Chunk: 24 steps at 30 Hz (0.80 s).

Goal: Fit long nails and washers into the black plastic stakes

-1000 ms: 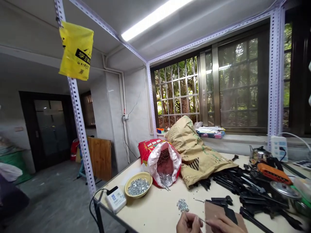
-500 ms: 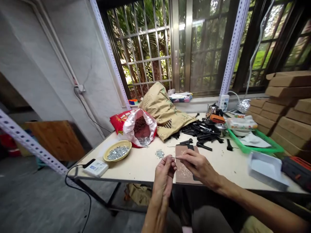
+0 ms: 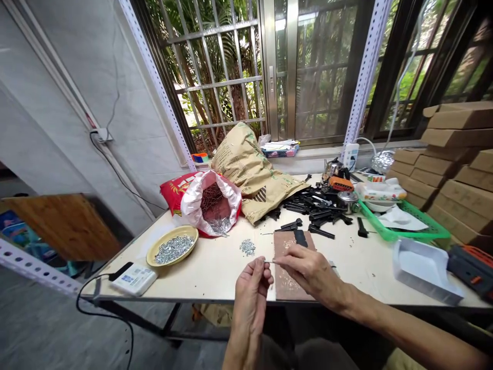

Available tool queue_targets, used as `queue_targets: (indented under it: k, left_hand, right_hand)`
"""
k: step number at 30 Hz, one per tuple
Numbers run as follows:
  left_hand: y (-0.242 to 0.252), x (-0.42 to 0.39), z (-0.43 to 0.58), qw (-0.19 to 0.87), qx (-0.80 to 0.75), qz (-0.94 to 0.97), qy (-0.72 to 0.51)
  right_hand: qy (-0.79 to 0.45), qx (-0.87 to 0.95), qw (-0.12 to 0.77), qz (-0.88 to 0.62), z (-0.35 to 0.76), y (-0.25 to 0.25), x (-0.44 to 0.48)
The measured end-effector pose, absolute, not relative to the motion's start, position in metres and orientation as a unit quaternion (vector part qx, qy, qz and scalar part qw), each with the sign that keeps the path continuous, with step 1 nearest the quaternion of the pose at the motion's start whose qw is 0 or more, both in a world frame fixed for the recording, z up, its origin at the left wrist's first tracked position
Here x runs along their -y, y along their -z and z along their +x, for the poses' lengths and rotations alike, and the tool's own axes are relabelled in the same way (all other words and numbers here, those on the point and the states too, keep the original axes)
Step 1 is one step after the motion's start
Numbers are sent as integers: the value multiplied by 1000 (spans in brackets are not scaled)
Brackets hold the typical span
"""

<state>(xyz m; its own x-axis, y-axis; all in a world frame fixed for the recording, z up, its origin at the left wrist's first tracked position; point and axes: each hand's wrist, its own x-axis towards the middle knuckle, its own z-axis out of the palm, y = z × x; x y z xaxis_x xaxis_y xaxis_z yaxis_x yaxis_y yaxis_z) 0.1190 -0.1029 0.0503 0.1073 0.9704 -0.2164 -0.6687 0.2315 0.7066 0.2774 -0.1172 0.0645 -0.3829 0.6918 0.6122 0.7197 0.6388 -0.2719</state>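
My left hand [image 3: 252, 290] is closed in a pinch at the front edge of the table, with a tiny piece at its fingertips that I cannot make out. My right hand [image 3: 318, 270] meets it from the right, thumb and forefinger pinching a thin metal rod [image 3: 270, 262] that bridges the two sets of fingertips. Under the right hand lies a brown board [image 3: 285, 293] with pale worn marks and a black flat part [image 3: 302, 238] at its far end. Left of the board is a small heap of silvery metal pieces [image 3: 247, 247].
A yellow bowl [image 3: 151, 261] of silvery pieces stands left, beside a white box [image 3: 134, 280] with a cable. Behind are an open red-and-white sack [image 3: 188, 198], a brown paper sack [image 3: 246, 174] and piled black parts [image 3: 319, 208]. Right: a green basket [image 3: 427, 234], grey tray [image 3: 423, 270], cardboard boxes [image 3: 458, 169].
The camera view has swung slightly, so the table's left items sit further left and lower. Both hands stay fingertip to fingertip with the thin rod between them.
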Motion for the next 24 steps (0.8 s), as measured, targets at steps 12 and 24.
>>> queue_targets:
  k: [12, 24]
  left_hand:
    - [-24, 83, 130, 662, -401, 305, -554]
    - [-7, 68, 165, 716, -414, 318, -463]
  right_hand:
    - [107, 811, 316, -481, 281, -30, 106]
    - [-43, 760, 336, -555, 316, -9, 116]
